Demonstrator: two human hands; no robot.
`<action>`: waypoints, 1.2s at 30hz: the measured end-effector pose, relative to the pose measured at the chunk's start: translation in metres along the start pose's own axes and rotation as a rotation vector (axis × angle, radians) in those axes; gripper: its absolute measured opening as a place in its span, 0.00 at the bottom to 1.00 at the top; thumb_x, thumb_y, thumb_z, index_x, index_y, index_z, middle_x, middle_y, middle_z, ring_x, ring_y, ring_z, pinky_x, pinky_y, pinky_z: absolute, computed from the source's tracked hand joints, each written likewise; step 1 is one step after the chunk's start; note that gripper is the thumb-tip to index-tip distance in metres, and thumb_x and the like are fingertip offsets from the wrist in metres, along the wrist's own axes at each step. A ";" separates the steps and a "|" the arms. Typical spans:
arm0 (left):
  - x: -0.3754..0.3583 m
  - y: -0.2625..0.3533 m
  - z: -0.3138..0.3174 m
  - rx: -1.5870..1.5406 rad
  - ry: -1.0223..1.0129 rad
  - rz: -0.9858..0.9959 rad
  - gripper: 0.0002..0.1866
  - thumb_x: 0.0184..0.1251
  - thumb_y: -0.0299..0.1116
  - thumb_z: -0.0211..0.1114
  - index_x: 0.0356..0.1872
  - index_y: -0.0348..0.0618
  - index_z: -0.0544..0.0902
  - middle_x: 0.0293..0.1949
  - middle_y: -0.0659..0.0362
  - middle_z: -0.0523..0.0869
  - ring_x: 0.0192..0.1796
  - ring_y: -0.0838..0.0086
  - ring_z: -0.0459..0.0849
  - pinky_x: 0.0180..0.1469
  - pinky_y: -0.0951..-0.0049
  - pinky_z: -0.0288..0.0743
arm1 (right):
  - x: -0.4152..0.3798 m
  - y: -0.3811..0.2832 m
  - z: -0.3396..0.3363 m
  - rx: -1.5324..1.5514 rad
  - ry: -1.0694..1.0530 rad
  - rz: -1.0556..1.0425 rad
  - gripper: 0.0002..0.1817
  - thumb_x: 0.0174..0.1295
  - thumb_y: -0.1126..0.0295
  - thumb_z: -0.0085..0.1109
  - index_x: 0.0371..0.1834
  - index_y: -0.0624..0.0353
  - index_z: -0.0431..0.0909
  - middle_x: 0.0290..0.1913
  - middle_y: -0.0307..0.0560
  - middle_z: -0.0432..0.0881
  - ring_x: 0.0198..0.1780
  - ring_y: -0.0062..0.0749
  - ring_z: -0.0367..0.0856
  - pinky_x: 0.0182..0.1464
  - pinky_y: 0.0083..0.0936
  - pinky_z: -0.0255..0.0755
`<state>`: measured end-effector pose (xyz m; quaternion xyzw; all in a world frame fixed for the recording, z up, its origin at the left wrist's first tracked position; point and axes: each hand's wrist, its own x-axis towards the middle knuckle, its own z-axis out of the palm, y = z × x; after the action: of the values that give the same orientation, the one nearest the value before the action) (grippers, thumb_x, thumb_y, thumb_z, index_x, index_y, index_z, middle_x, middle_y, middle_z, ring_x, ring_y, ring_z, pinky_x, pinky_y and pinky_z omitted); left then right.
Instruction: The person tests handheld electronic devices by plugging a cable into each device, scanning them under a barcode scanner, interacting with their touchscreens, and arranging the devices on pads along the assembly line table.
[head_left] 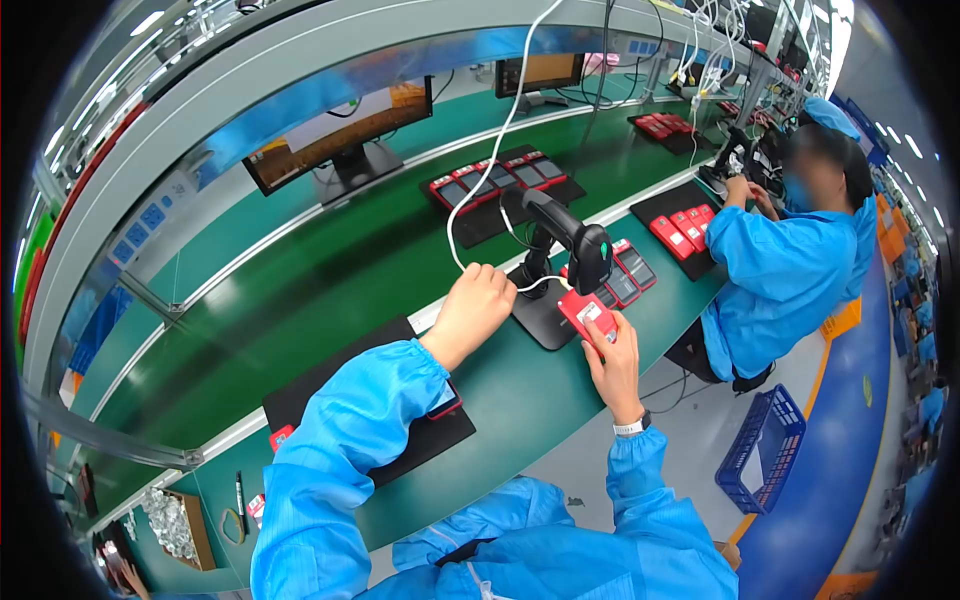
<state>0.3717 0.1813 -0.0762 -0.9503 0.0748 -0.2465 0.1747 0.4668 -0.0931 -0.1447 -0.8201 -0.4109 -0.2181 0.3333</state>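
Observation:
My right hand (615, 365) holds a red handheld device (583, 311) with a white label facing up, just below the head of a black barcode scanner (575, 235) on its stand. My left hand (472, 314) is closed left of the stand. A white cable (453, 225) runs down to it and shows again at its fingertips, curving toward the red device; the grip itself is partly hidden. Behind the device, several red-framed devices (635, 266) lie on the bench. Another device (446, 400) lies on a black mat (430, 445), partly under my left sleeve.
More red devices lie on mats at the back (500, 180) and right (683, 230). A co-worker (790, 270) sits at right. Two monitors (345, 130) stand behind. A box of crumpled clear material (180, 525) is at left; a blue crate (762, 450) stands on the floor.

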 end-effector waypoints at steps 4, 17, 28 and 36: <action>-0.002 -0.001 0.003 0.027 0.037 0.002 0.05 0.60 0.31 0.66 0.34 0.43 0.86 0.33 0.59 0.82 0.42 0.68 0.82 0.48 0.67 0.72 | 0.000 0.004 -0.002 0.006 -0.011 -0.002 0.23 0.63 0.74 0.74 0.63 0.51 0.88 0.69 0.67 0.75 0.62 0.65 0.79 0.62 0.49 0.77; -0.095 0.056 -0.128 -0.278 -0.027 -0.003 0.31 0.69 0.36 0.63 0.75 0.48 0.76 0.65 0.48 0.82 0.71 0.57 0.80 0.76 0.49 0.71 | -0.033 -0.120 -0.052 0.445 -0.286 -0.262 0.23 0.52 0.68 0.80 0.54 0.48 0.93 0.65 0.66 0.80 0.58 0.61 0.82 0.59 0.47 0.80; -0.158 0.082 -0.134 -0.443 0.061 -0.401 0.28 0.58 0.32 0.70 0.62 0.39 0.86 0.45 0.58 0.85 0.49 0.68 0.86 0.63 0.59 0.78 | -0.024 -0.184 -0.034 0.456 -0.379 -0.457 0.21 0.52 0.65 0.80 0.51 0.49 0.93 0.59 0.60 0.83 0.54 0.52 0.85 0.55 0.43 0.80; -0.165 0.081 -0.134 -0.482 0.115 -0.448 0.30 0.59 0.33 0.70 0.66 0.39 0.84 0.45 0.58 0.85 0.49 0.68 0.87 0.61 0.60 0.78 | -0.024 -0.192 -0.034 0.421 -0.395 -0.445 0.22 0.51 0.63 0.81 0.51 0.52 0.93 0.59 0.60 0.83 0.55 0.54 0.85 0.55 0.43 0.82</action>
<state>0.1577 0.1037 -0.0695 -0.9416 -0.0700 -0.3074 -0.1183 0.2934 -0.0457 -0.0660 -0.6504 -0.6715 -0.0331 0.3535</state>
